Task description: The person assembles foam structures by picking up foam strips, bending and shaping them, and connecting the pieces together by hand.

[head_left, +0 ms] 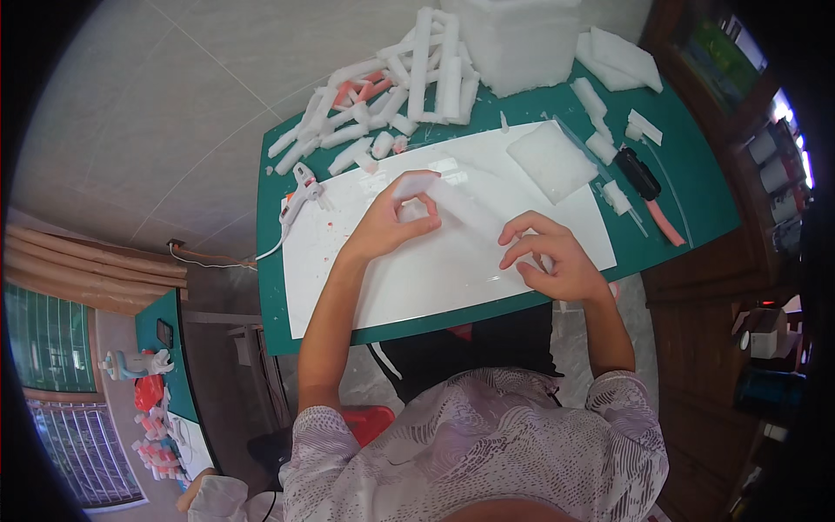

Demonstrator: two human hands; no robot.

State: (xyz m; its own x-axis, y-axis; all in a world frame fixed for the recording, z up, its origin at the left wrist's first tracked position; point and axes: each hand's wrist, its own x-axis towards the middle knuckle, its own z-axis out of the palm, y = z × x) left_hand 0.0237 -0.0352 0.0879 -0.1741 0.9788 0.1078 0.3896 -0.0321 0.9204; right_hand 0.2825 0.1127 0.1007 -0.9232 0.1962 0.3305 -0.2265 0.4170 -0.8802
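Note:
Over the white board (409, 291), my left hand (387, 222) is closed round the near-left end of a long white foam strip (467, 206), its thumb and forefinger curled into a loop. The strip slants down to the right, toward my right hand (564, 261). That hand has its fingers bent and apart, close to the strip's other end; whether a fingertip touches it is hard to see. A square white foam sheet (553, 163) lies beyond my right hand. At the board's left edge rests a white glue gun (302, 196) with its cord.
A pile of white foam strips (357, 113), some pink, covers the back left of the green table (687, 174). Behind stands a large foam block (524, 43) beside stacked sheets (619, 59). A black-handled tool (639, 174) lies at right. Another person's arm (196, 489) shows lower left.

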